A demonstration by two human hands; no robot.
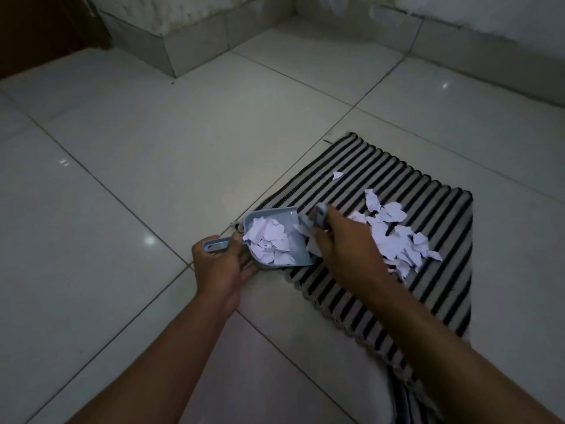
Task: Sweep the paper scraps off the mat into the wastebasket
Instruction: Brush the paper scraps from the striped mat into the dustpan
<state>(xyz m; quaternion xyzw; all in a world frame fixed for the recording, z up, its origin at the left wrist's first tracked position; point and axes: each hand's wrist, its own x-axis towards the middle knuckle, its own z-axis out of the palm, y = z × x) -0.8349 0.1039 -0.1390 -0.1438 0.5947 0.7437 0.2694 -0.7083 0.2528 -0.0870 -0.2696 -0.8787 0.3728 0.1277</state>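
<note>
A black-and-beige striped mat (434, 289) lies on the tiled floor at the right. Several white paper scraps (394, 237) are heaped on its middle, and one lone scrap (337, 175) lies farther back. My left hand (221, 264) grips the handle of a small blue-grey dustpan (298, 220) whose mouth rests at the mat's left edge; several scraps (269, 240) lie inside it. My right hand (345, 243) grips the handle of a small blue-grey brush (320, 215) between the pan and the heap. The brush's bristles are hidden. No wastebasket is in view.
Glossy white floor tiles (153, 166) spread to the left and behind. A tiled wall corner (171, 50) juts out at the back left, and a wall base (489, 56) runs along the back right. A dark door (36, 32) stands at the far left.
</note>
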